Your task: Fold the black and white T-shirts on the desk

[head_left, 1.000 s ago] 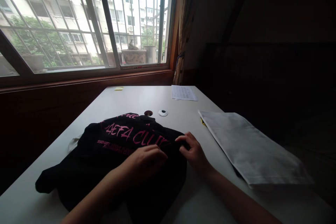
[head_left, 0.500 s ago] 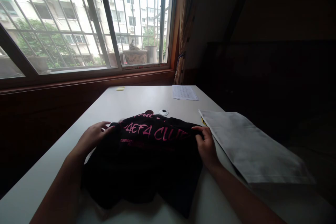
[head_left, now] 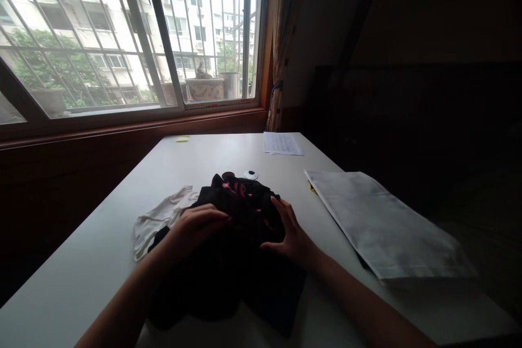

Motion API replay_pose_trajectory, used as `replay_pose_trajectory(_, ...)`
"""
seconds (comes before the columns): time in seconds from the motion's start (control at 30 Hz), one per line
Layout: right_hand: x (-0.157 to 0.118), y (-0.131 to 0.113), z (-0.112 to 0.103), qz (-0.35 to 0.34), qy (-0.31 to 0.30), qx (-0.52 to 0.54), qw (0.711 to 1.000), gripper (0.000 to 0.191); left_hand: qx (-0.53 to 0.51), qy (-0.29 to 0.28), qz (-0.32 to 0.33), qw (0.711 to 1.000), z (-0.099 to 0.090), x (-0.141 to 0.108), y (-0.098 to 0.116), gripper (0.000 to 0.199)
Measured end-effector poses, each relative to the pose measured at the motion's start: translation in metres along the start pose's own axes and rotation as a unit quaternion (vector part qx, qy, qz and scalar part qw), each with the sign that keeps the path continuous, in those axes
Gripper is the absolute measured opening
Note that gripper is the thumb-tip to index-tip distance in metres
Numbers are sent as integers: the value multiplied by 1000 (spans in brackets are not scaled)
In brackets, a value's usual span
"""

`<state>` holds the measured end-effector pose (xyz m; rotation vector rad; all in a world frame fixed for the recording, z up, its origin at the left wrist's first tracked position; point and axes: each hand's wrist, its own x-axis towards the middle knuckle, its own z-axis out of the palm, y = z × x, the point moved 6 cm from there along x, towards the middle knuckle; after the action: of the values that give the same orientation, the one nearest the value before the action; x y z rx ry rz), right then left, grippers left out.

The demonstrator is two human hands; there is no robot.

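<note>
A black cloth with pink lettering [head_left: 228, 272] lies bunched on the white table [head_left: 101, 228], its print crumpled near the top. My left hand [head_left: 199, 225] rests on the left part of the cloth, fingers pressed together over it; their grip is partly hidden. At the right side of the bundle is my right hand [head_left: 289, 234], thumb and fingers spread apart against the fabric. A white cloth [head_left: 159, 223] shows beside the black one, to the left of my left hand.
Behind the bundle are a brown round object [head_left: 228, 175] and a white round item with a dark centre [head_left: 250, 175]. Papers [head_left: 283, 143] and a yellow note [head_left: 182, 139] lie at the far edge. A large pale fabric piece [head_left: 387, 223] covers the right edge.
Both hands have moved inward, and the black cloth has gone from spread out to bunched up. The white cloth at the left has come into sight. The view has shifted slightly.
</note>
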<state>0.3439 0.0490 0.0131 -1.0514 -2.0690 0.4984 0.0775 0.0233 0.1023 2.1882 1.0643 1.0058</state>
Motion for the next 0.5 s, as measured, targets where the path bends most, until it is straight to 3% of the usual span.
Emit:
replay_pose_trajectory(0.1, -3, -13, 9, -77, -30, -22, 996, 114, -72, -130, 71, 986, 49, -3, 32, 27)
replay_pose_trajectory(0.2, -4, -21, 17, -95, -82, -59, 990, 82, -124, -220, 99, 963, 77, -8, 48, 39)
replay_pose_trajectory(0.33, 1, -27, 18, -82, -87, -86, 989, 31, -176, -217, 80, 957, 67, -8, 49, 40)
replay_pose_trajectory(0.43, 3, -28, 11, -66, -58, -77, 993, 21, -208, -166, 14, 964, 45, -5, 35, 36)
replay_pose_trajectory(0.5, 2, -25, 1, -53, -12, -46, 997, 20, -205, -103, -39, 973, 29, -2, 15, 34)
